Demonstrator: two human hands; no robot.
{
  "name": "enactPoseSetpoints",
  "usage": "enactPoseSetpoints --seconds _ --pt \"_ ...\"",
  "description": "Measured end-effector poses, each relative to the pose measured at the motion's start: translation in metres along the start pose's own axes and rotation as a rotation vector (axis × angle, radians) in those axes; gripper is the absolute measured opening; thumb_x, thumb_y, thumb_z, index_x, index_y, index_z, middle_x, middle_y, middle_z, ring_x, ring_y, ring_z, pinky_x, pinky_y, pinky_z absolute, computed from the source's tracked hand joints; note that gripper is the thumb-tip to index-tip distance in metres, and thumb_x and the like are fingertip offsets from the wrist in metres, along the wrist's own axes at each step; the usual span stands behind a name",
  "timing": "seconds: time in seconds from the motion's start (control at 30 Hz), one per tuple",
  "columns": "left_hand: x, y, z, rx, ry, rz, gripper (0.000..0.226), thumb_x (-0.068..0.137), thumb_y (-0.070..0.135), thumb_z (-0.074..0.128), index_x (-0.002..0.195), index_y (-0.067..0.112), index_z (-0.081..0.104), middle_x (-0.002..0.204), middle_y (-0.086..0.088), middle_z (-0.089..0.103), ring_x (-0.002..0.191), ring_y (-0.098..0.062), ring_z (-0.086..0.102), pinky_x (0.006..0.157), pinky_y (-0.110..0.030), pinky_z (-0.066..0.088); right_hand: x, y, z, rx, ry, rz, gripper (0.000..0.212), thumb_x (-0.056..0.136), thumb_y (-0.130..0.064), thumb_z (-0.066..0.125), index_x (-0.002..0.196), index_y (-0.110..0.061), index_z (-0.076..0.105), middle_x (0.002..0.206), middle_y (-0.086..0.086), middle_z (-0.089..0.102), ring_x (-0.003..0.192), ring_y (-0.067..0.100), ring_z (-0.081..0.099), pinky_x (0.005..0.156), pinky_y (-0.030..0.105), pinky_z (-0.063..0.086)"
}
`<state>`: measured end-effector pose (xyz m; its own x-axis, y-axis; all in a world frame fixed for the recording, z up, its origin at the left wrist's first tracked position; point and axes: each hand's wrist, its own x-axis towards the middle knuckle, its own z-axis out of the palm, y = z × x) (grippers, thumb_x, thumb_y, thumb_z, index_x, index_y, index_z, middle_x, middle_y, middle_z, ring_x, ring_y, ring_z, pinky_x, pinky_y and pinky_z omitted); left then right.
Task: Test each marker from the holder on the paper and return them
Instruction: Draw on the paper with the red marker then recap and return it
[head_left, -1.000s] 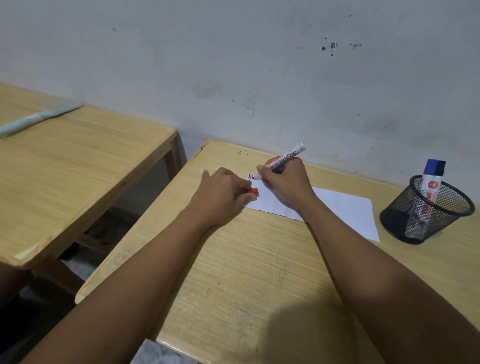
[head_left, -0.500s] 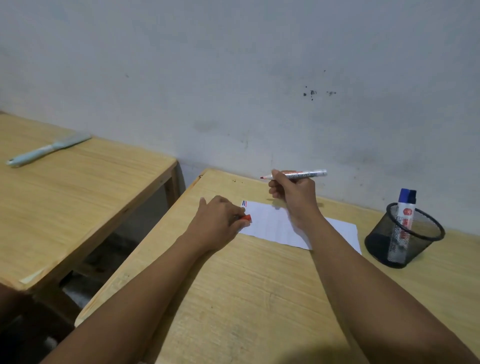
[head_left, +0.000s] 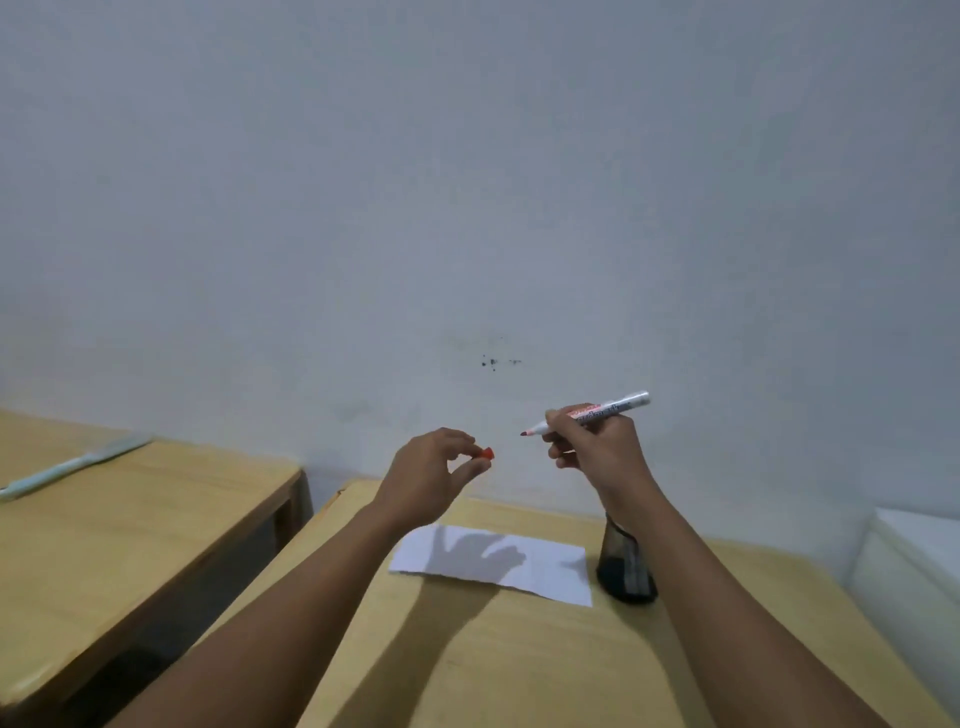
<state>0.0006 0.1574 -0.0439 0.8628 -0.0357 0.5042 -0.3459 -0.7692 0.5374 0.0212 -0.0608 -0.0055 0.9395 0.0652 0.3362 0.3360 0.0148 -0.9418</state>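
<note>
My right hand (head_left: 597, 447) is raised in front of the wall and grips a white marker (head_left: 597, 413) with its red tip bared and pointing left. My left hand (head_left: 431, 475) is also lifted and pinches the marker's small red cap (head_left: 486, 454) between thumb and fingers, a short gap left of the tip. Below the hands a white sheet of paper (head_left: 545, 577) lies on the wooden desk (head_left: 519, 660). The black mesh holder (head_left: 626, 566) stands at the paper's right end, partly hidden behind my right forearm; its contents are not visible.
A second wooden desk (head_left: 130, 525) stands to the left across a gap, with a pale blue long object (head_left: 72, 467) lying on it. A plain wall rises right behind both desks. A white surface (head_left: 914, 566) shows at the right edge.
Both hands rose off the paper into the air, the right with the marker, the left with the cap. The view tilted up toward the wall.
</note>
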Motion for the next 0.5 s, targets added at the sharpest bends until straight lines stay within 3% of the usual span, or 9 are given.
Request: enactPoseSetpoints --seconds 0.27,0.5 --pt "0.012 0.122 -0.012 -0.055 0.039 0.255 0.025 0.088 0.046 0.066 0.104 0.029 0.077 0.111 0.009 0.072 0.09 -0.008 0.065 0.082 -0.04 0.055 -0.047 -0.071 -0.057 -0.076 0.094 -0.144 0.016 0.095 -0.017 0.071 0.094 -0.001 0.075 0.077 0.009 0.074 0.062 0.015 0.066 0.061 0.028 0.057" --pt "0.006 0.178 -0.01 -0.132 0.021 0.352 0.021 0.09 0.034 0.069 0.104 0.021 0.077 0.097 0.005 0.078 0.083 -0.005 0.068 0.079 -0.032 0.057 -0.071 -0.098 -0.09 -0.179 0.089 -0.202 0.019 0.094 -0.024 0.072 0.086 -0.009 0.079 0.075 0.005 0.075 0.064 0.013 0.064 0.058 0.027 0.051"
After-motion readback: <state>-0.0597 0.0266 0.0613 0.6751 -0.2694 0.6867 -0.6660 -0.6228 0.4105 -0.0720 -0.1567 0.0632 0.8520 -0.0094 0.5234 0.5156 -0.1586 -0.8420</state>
